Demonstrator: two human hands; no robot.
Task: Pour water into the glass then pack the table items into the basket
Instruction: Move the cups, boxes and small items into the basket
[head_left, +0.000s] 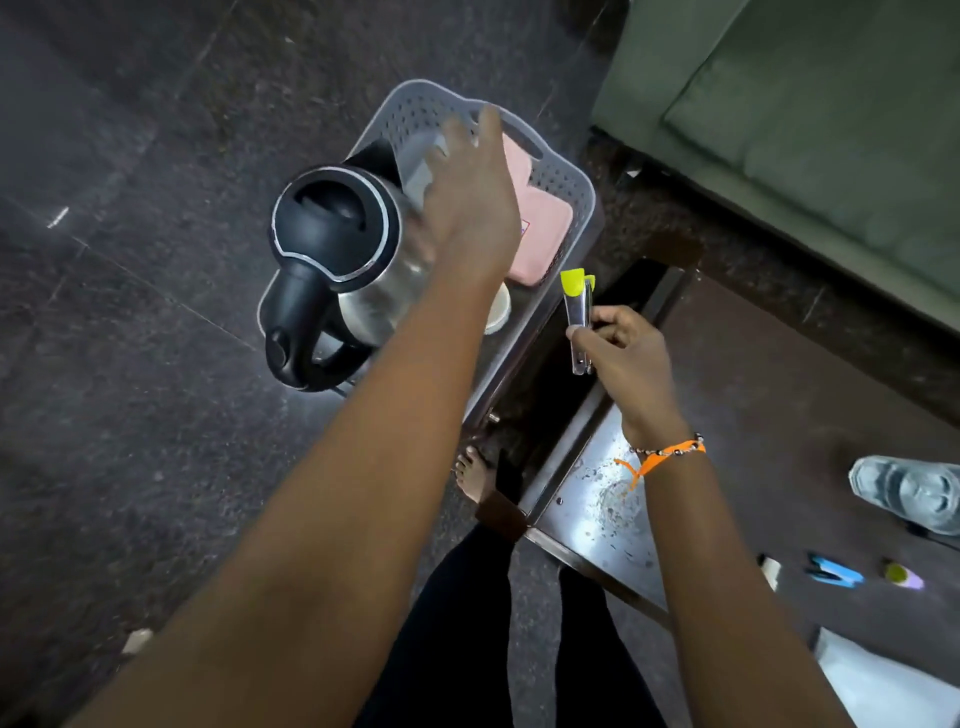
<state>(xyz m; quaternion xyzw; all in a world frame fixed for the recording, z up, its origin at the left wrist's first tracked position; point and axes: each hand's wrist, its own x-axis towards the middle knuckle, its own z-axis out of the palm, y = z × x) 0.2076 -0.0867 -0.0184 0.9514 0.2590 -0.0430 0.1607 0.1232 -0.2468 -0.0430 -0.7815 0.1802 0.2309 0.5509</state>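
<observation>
While the kettle (332, 270) already stands in the basket (566, 182) at its left end, your left hand (467, 197) hovers just right of it, over the basket's middle, fingers spread and holding nothing. A pink flat item (540, 228) lies in the basket's right half. Further right, just outside the basket's right wall, your right hand (623, 353) pinches a clear tool with a yellow tip (579, 312). Its long axis runs roughly along that wall, yellow end pointing away from you. I judge this the next thing to pack: the right hand is nearer, and the basket lies to its left. Well right of the basket, the glass (909, 493) and a few small items remain on the tabletop (779, 395).
</observation>
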